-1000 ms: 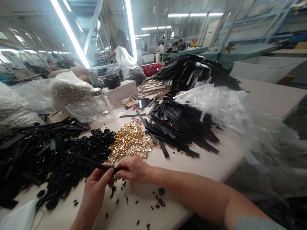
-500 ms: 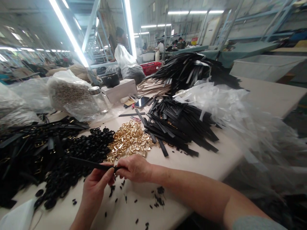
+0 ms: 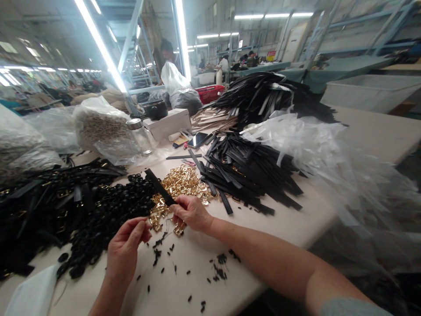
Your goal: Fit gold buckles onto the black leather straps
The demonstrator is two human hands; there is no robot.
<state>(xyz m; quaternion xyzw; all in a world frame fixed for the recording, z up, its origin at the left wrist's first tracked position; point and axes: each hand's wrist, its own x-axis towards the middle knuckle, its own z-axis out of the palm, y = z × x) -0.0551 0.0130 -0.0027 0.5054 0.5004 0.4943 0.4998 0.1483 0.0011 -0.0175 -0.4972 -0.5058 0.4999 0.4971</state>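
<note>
My right hand (image 3: 191, 213) grips one end of a black strap (image 3: 160, 188), which slants up and left over the edge of the gold pile. Lower and to the left, my left hand (image 3: 126, 241) is closed in a pinch, apart from the strap. Whatever sits between those fingertips is too small to make out. Gold buckles (image 3: 182, 182) are heaped just beyond both hands. Beside them on the left lies a pile of small black loops (image 3: 121, 204). Tiny black scraps (image 3: 219, 265) are scattered on the table (image 3: 171, 289) below my hands.
Loose black straps (image 3: 243, 166) are piled right of the buckles, with clear plastic sheeting (image 3: 305, 140) behind. Straps with buckles (image 3: 29, 206) form a heap at the left. A glass jar (image 3: 141, 138), a phone (image 3: 198, 140) and a white box (image 3: 169, 124) stand or lie farther back.
My left hand has let go of the strap and drawn a little down and left. My right hand has moved up, and the strap now tilts up steeply.
</note>
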